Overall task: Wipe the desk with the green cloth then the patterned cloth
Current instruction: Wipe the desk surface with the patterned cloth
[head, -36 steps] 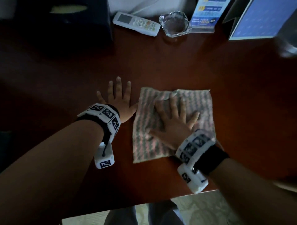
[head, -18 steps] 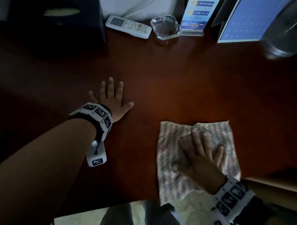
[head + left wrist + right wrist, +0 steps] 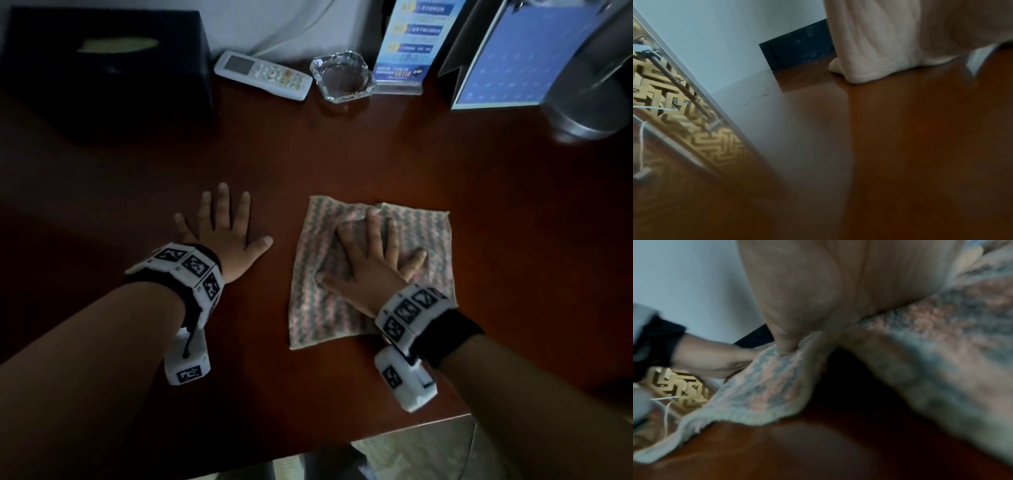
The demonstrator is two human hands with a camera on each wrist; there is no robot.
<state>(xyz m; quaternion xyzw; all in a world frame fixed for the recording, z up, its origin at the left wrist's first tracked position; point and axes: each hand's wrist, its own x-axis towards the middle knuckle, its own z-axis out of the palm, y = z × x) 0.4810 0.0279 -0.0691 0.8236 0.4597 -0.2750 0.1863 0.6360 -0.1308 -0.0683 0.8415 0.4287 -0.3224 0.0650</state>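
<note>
The patterned cloth (image 3: pixel 315 308), pink and grey-green zigzag, lies spread on the dark red-brown desk (image 3: pixel 376 154) right of centre. My right hand (image 3: pixel 371 260) lies flat on it with fingers spread, pressing it down. In the right wrist view the palm (image 3: pixel 818 288) bears on the cloth (image 3: pixel 766 386), whose near edge lifts off the wood. My left hand (image 3: pixel 222 229) rests flat on the bare desk left of the cloth, fingers straight and holding nothing; in the left wrist view its palm (image 3: pixel 879 40) touches the desk (image 3: pixel 900 146). No green cloth shows in any view.
Along the back stand a black tissue box (image 3: pixel 102 61), a white remote (image 3: pixel 263 75), a glass ashtray (image 3: pixel 342 77), a blue sign holder (image 3: pixel 407 44), a blue card stand (image 3: pixel 520 54) and a metal vessel (image 3: pixel 589 113). The desk's front edge (image 3: pixel 411 430) runs just behind my right wrist.
My right hand has slid the cloth away from the desk's near right edge, back up toward the middle. The left hand has stayed flat in place.
</note>
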